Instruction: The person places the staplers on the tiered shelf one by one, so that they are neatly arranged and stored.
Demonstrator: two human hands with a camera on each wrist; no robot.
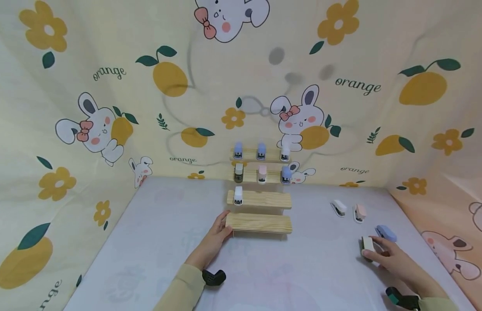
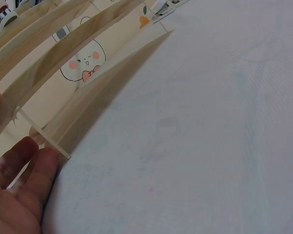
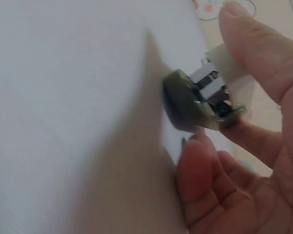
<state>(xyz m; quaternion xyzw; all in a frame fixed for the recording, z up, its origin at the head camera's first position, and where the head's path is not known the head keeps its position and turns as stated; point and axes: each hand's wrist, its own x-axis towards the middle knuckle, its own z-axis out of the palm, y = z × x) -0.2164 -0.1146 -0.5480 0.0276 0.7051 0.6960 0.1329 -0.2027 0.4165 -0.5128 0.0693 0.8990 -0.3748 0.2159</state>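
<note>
I have the person's right hand (image 1: 394,259) low at the right side of the white-covered bench (image 1: 295,276), its forearm coming in from the lower right and its fingers pointing toward the left. Its grip is pinching a small stapler with a white top and dark olive base (image 1: 367,246) between thumb and fingers; I cannot tell whether that base touches the surface. Just beyond this hand lies a blue stapler (image 1: 386,233), with a pink stapler (image 1: 359,213) and a white stapler (image 1: 339,207) farther back. The left hand (image 1: 215,235) reaches up from the bottom centre, forearm slanting rightward, and I see its grip holding the left end of the lowest step of a pale wooden stepped shelf (image 1: 259,223), the lower fingers loosely bent beside a clear leg (image 2: 46,134). Seven staplers stand on the upper three steps. Each wrist carries a black tracker (image 1: 214,277) beside a beige sleeve (image 1: 182,287).
</note>
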